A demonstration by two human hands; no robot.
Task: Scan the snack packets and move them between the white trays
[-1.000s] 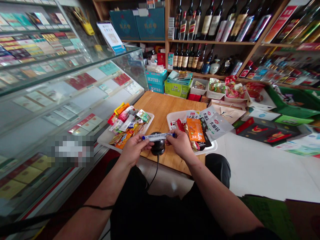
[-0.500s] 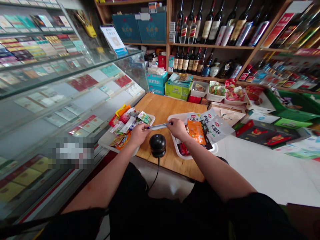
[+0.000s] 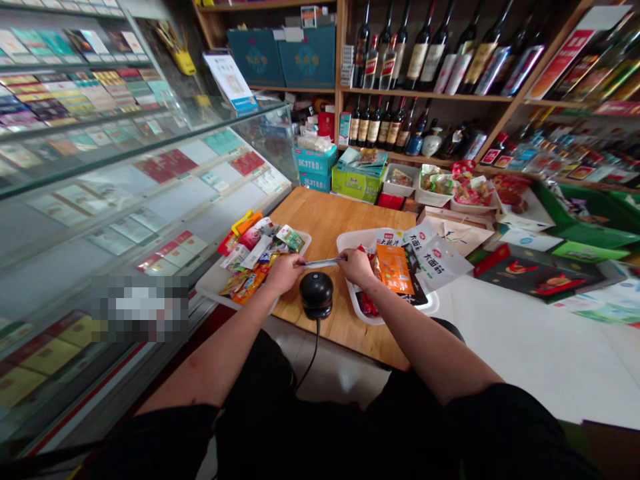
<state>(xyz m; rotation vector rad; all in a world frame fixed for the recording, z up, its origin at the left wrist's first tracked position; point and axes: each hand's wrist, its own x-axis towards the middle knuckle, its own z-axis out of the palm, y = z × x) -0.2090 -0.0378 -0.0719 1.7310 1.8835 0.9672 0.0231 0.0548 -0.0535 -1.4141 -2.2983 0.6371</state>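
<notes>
Wooden table (image 3: 325, 220): carried two white trays and a black dome-shaped barcode scanner (image 3: 316, 293) with its cable running off the near edge.
Item in hand: a slim white sachet with blue ends (image 3: 323, 263), held level just above and beyond the scanner.
Left hand (image 3: 284, 273): fingers closed, pinching the sachet's left end.
Right hand (image 3: 356, 267): fingers closed, pinching the right end.
Handling judgement: keeping the sachet taut and flat, code side turned towards the scanner window, would serve best.
Left tray (image 3: 210, 288): heaped with assorted small snack packets.
Right tray (image 3: 350, 241): held an orange packet (image 3: 395, 268) and white pouches (image 3: 440, 261).
Legible writing: Chinese characters on the white pouches; too small elsewhere to read reliably.
</notes>
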